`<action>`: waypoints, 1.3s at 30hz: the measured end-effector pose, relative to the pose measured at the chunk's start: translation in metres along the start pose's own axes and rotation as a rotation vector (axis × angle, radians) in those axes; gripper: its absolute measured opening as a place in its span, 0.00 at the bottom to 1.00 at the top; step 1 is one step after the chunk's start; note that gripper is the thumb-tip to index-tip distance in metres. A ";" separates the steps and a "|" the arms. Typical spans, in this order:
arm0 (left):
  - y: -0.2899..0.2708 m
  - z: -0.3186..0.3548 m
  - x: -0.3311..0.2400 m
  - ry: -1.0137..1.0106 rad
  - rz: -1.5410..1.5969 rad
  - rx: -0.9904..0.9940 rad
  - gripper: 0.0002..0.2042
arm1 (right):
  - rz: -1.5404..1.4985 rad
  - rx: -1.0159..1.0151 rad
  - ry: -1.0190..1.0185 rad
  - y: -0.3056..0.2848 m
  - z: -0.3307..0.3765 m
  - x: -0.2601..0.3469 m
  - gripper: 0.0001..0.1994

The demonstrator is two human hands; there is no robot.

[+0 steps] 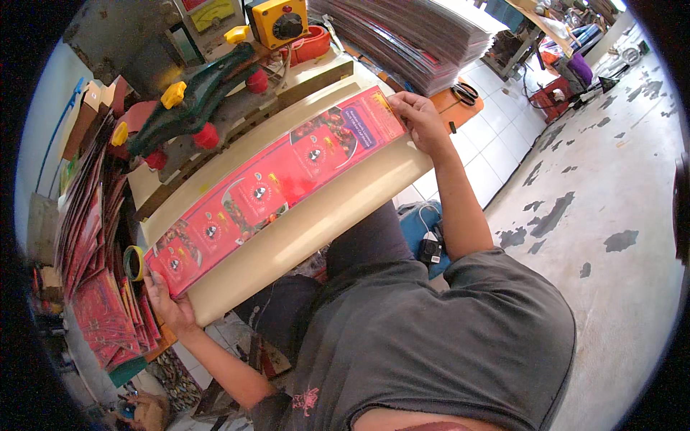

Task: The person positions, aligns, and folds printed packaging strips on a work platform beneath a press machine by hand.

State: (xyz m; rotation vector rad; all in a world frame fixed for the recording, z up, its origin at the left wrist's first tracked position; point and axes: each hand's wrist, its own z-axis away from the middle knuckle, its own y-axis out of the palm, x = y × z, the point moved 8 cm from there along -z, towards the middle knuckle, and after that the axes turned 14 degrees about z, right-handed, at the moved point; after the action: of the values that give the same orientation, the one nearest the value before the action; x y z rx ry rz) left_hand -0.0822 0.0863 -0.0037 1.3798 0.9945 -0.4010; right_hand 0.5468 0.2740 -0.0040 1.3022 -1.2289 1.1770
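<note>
A long red printed sheet [277, 179] with repeated panels lies flat on a cream work board [302, 230] in front of me. My left hand [169, 302] grips the sheet's near left end at the board's edge. My right hand [420, 118] presses the sheet's purple far right end onto the board. Both forearms reach out from my grey shirt.
A green machine [201, 100] with yellow and red knobs stands behind the board, beside a yellow switch box [280, 21]. Stacks of red printed sheets [100, 287] lean at the left with a tape roll [133, 262]. A tall paper pile [417, 36], scissors [466, 92] and tiled floor lie right.
</note>
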 end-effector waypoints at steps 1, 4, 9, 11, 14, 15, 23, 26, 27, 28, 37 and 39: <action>-0.003 -0.001 0.001 0.001 -0.001 -0.002 0.27 | -0.013 -0.003 0.008 0.002 0.001 0.002 0.12; -0.009 0.000 -0.003 0.008 0.030 -0.007 0.28 | -0.032 0.002 -0.016 0.003 0.005 0.008 0.13; -0.019 -0.001 -0.004 0.043 -0.008 -0.054 0.30 | -0.026 -0.018 -0.038 0.006 0.008 0.009 0.13; -0.022 -0.002 -0.006 0.054 0.013 -0.067 0.30 | -0.042 -0.041 -0.093 0.006 0.010 0.011 0.13; -0.015 0.000 -0.005 0.071 0.053 -0.078 0.32 | 0.051 -0.064 -0.124 0.002 0.011 0.011 0.13; -0.009 0.001 -0.006 0.076 0.070 -0.072 0.32 | 0.042 -0.049 -0.123 0.004 0.011 0.010 0.13; -0.003 0.002 -0.005 0.111 0.090 -0.025 0.32 | 0.046 -0.067 -0.138 -0.004 0.006 0.001 0.13; 0.005 0.001 -0.002 0.150 0.065 -0.035 0.30 | 0.054 -0.061 -0.132 -0.014 0.003 -0.005 0.13; 0.006 0.003 -0.003 0.176 0.051 -0.057 0.30 | 0.031 -0.032 -0.129 -0.008 0.005 -0.002 0.13; 0.007 0.005 -0.004 0.192 0.004 -0.073 0.30 | 0.049 -0.030 -0.144 -0.008 0.003 -0.003 0.13; 0.035 0.014 -0.015 0.302 -0.371 -0.161 0.29 | 0.043 -0.035 -0.141 -0.011 0.005 -0.002 0.16; 0.041 0.014 -0.011 0.299 -0.493 -0.167 0.29 | 0.038 -0.054 -0.141 -0.012 0.008 0.004 0.16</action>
State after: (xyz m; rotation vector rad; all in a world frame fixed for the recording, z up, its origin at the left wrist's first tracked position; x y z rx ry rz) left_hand -0.0525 0.0781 0.0291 1.0514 1.5884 -0.4692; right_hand 0.5589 0.2665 -0.0006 1.3459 -1.3833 1.0856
